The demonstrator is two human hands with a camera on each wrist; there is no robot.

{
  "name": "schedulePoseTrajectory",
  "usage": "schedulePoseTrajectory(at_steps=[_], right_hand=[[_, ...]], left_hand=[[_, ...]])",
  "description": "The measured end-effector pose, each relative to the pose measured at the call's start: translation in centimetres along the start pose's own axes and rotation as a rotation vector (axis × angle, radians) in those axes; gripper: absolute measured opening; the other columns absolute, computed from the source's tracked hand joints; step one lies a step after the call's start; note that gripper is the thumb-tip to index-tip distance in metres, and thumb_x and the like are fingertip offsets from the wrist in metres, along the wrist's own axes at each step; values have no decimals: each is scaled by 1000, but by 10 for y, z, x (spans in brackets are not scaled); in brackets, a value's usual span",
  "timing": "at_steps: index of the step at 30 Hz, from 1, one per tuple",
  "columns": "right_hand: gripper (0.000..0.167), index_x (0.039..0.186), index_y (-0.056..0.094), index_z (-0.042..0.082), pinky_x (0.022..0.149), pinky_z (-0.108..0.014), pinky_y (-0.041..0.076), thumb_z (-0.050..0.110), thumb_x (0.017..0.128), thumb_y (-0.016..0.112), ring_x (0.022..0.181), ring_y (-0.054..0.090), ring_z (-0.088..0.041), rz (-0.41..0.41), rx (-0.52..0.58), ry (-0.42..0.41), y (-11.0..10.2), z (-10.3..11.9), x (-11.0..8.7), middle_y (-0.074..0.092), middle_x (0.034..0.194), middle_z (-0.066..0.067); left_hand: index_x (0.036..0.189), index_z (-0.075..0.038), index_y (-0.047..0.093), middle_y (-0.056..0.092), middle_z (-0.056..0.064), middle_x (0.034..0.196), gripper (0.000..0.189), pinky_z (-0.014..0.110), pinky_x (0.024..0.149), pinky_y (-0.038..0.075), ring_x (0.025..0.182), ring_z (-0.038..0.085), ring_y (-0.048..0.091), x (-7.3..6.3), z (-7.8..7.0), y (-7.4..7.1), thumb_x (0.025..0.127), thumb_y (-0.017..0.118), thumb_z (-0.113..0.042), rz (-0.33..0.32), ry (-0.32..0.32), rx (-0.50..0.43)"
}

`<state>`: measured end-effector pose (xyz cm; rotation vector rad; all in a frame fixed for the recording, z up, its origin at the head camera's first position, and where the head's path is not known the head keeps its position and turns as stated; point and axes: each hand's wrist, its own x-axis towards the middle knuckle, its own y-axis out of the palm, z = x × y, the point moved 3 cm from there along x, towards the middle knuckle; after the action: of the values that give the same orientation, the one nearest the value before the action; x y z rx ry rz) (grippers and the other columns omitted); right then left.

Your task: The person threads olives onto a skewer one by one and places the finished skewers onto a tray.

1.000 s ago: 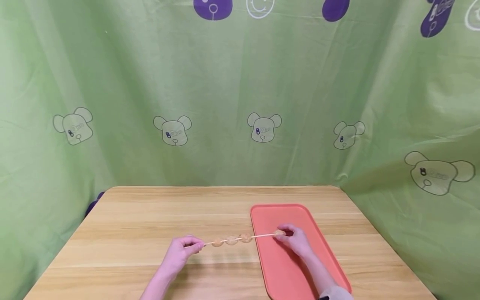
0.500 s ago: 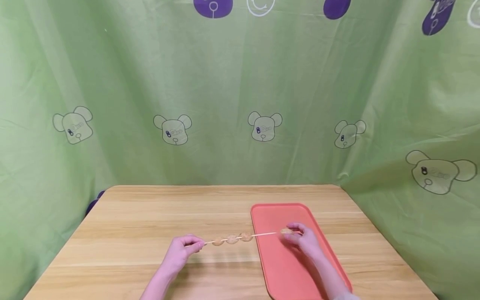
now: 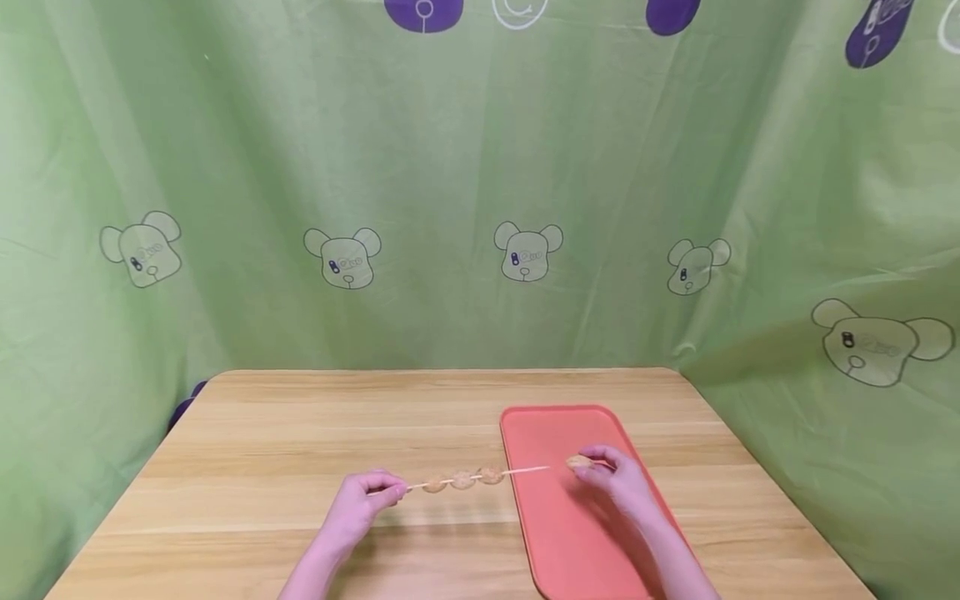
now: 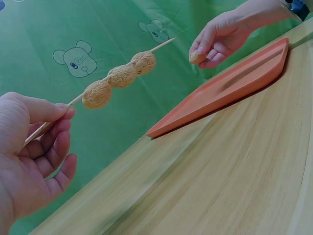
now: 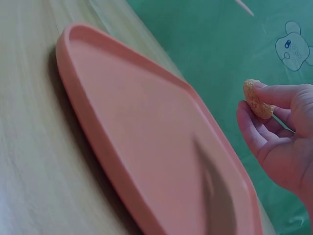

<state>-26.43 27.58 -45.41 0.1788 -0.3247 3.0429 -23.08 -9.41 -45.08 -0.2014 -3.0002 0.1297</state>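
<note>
My left hand (image 3: pixel 365 507) pinches one end of a thin wooden skewer (image 3: pixel 527 470) between thumb and fingers, above the table. Threaded along it are 3 round golden-brown puffs (image 4: pixel 122 76) with crackled surfaces, sitting close together near the left hand. The bare pointed end of the skewer reaches over the pink tray (image 3: pixel 536 525). Just right of that tip, my right hand (image 3: pixel 618 485) pinches a separate puff (image 5: pixel 257 101) between thumb and fingertips, above the tray. A small gap shows between this puff and the skewer's tip in the head view.
A light wooden table (image 3: pixel 315 425) bears the tray on its right side. Green curtains (image 3: pixel 435 175) with printed bear heads hang behind and beside the table. Something purple (image 3: pixel 180 410) shows past the table's left edge. A dark band (image 4: pixel 299 9) is on the right wrist.
My right hand has drawn its puff to the right along the skewer and off the pointed end. The left hand, the skewer and the other puffs have barely moved.
</note>
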Motion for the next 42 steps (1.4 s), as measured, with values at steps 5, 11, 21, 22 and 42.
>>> schedulePoseTrajectory(at_steps=[5,11,21,22,42], right_hand=[[38,109,51,-17,73,-22,49,-4,78,68,80,62,-6,41,29,-14,4,9,-4,67,91,-11],[41,111,51,-17,75,-22,49,-2,78,70,84,63,-9,80,55,-7,8,15,-8,67,91,-8],[41,113,52,-16,76,-22,49,-4,77,69,84,63,-10,87,75,-17,16,26,-16,66,92,-5],[41,113,51,-17,75,-22,49,-4,78,68,83,63,-10,94,75,-20,17,27,-16,66,92,-6],[42,114,49,-20,72,-22,51,-9,77,65,78,62,-7,140,110,-68,25,29,-21,66,88,0]], left_hand=[[88,10,66,61,10,79,15,25,71,44,73,12,54,0,0,-1,79,66,-1,-15,1,-2],[89,10,66,61,11,80,15,26,71,45,74,14,54,-1,0,-1,79,66,-2,-22,-10,-1],[87,10,66,61,8,78,15,26,71,44,74,13,54,-1,1,-2,78,66,-2,-20,4,17],[87,10,66,60,8,78,15,26,71,44,73,13,54,-1,1,-2,78,66,-2,-20,7,15],[88,9,66,60,8,78,15,26,72,43,74,14,54,-3,1,-2,78,66,-2,-28,-8,16]])
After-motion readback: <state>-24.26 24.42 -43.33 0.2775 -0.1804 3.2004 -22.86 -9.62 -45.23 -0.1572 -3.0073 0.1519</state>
